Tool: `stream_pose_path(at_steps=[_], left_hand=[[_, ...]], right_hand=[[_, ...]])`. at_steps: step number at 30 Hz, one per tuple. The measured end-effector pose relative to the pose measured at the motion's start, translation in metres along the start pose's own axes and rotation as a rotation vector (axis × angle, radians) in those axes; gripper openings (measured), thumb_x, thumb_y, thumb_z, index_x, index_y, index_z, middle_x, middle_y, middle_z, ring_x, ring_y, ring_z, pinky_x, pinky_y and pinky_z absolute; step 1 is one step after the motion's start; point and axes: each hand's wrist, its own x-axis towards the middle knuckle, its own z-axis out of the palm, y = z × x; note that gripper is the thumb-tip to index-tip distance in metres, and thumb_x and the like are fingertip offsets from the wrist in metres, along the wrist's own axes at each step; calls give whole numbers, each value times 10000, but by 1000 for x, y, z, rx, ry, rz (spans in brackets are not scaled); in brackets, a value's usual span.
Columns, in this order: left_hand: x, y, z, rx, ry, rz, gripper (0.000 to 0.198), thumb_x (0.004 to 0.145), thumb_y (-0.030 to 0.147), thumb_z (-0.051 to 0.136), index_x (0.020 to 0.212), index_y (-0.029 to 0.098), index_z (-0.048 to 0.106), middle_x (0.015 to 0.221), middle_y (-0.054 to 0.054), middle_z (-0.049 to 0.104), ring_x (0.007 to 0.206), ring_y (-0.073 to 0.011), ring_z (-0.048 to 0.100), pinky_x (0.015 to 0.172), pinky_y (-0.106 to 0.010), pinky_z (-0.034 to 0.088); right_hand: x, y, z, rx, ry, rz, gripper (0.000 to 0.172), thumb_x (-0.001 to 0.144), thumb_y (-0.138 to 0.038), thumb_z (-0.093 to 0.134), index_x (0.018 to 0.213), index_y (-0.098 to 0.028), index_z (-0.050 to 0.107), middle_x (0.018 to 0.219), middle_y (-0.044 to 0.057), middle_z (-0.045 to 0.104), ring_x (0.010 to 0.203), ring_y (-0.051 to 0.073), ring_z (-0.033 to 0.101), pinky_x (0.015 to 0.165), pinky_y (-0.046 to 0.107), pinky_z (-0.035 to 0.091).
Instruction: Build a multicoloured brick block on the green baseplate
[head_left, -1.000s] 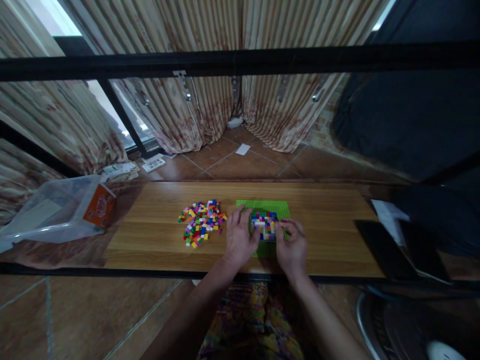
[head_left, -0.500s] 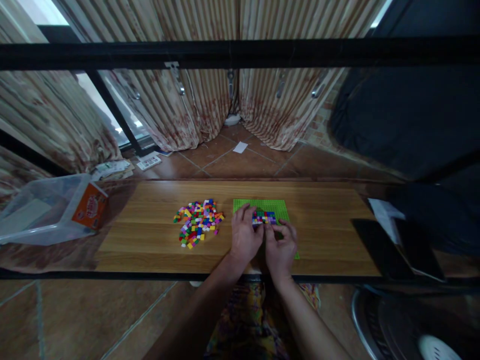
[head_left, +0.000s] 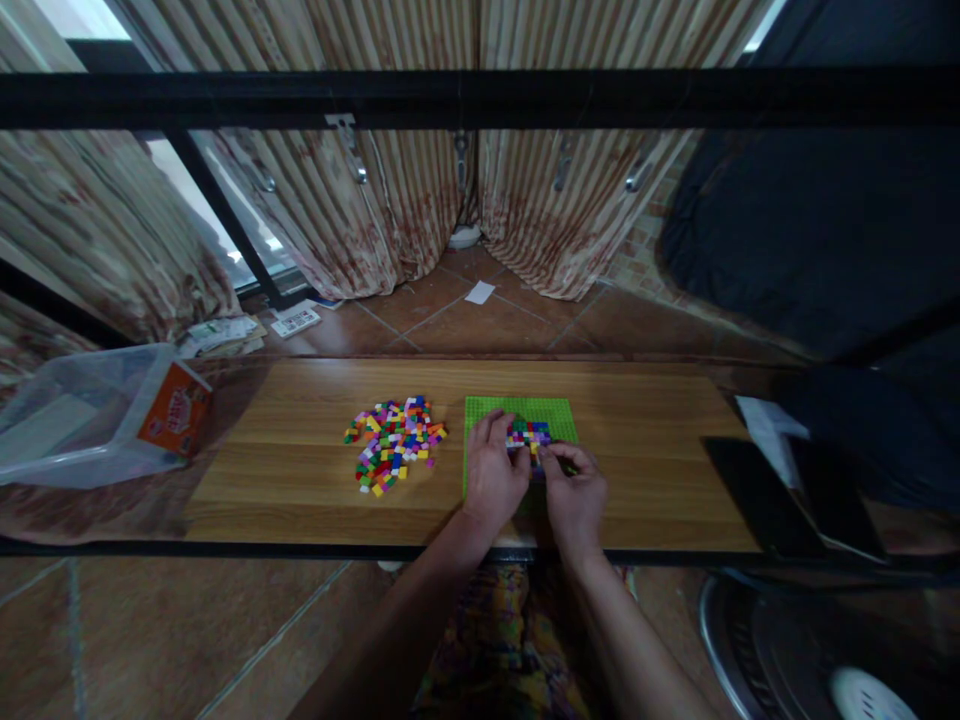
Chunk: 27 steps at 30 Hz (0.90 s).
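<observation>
A bright green studded baseplate (head_left: 559, 408) lies on the wooden table. On it is a packed block of small coloured toy bricks (head_left: 534, 432), blue, green, red, white and purple. My left hand (head_left: 495, 465) rests over the plate's left part, its bent fingers and thumb closed about the left end of the block. Thumb and forefinger of my right hand (head_left: 576, 490) are pinched together at the block's front right; what lies between them is too small to make out. Left of the plate spreads a loose pile of toy bricks (head_left: 397, 440) in many colours.
A clear plastic bin (head_left: 82, 420) with an orange label stands left of the wooden table (head_left: 645, 450). Dark flat panels (head_left: 750, 495) and white paper (head_left: 772, 435) lie at the right end. A black bar (head_left: 480, 100) crosses in front of striped curtains (head_left: 405, 210).
My right hand has shifted slightly right, away from my left hand, baring more of the brick block. My left hand stays nearly in place. The view has tilted a little.
</observation>
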Motion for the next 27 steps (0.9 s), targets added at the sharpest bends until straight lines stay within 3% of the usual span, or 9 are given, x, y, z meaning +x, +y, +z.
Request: stream_pose_path(at_steps=[13,23,27], left_hand=[[-1,6,3,-61,-5,-49,440,786,97,567,1221,166,554,1279,-133,571,1219,-263,515,1071,-478,435],[-2,8,3,-67,-13,-70,410,807,118,556,1214,172,561,1291,-119,570,1231,-259,506,1077,-480,430],[-3,9,4,-56,-9,-72,412,811,113,550,1219,176,560,1294,-119,566,1231,-265,506,1075,-489,429]], right_hand=[[17,3,6,43,-107,75,258,734,-428,682,793,-178,702,821,57,707,797,199,622,775,342,480],[16,-8,-6,-125,-214,-164,267,825,-433,603,839,-209,749,965,82,643,952,217,597,852,366,473],[19,-6,-5,-127,-211,-164,252,816,-426,612,810,-203,731,925,73,648,931,216,595,853,371,472]])
